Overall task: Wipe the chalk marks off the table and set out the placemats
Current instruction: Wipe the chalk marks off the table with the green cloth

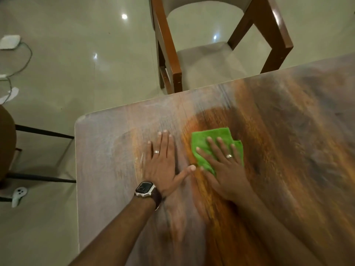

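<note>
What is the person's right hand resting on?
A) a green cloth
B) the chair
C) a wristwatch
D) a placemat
A: the right hand lies with fingers spread flat on the green cloth on the wooden table, while the left hand presses the bare tabletop beside it.

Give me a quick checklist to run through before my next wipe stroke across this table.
1. Green cloth under the right hand: ok, straight fingers press it flat.
2. Left hand bracing on the table, clear of the cloth: ok, though its thumb nearly reaches it.
3. Chalk gone near the left corner: not ok, a pale haze covers the wood there.
4. Area around the cloth clean: ok, the grain shows dark and glossy.
5. Placemats ready: cannot tell, none in view.
6. Watch clear of the chalk: cannot tell.
</note>
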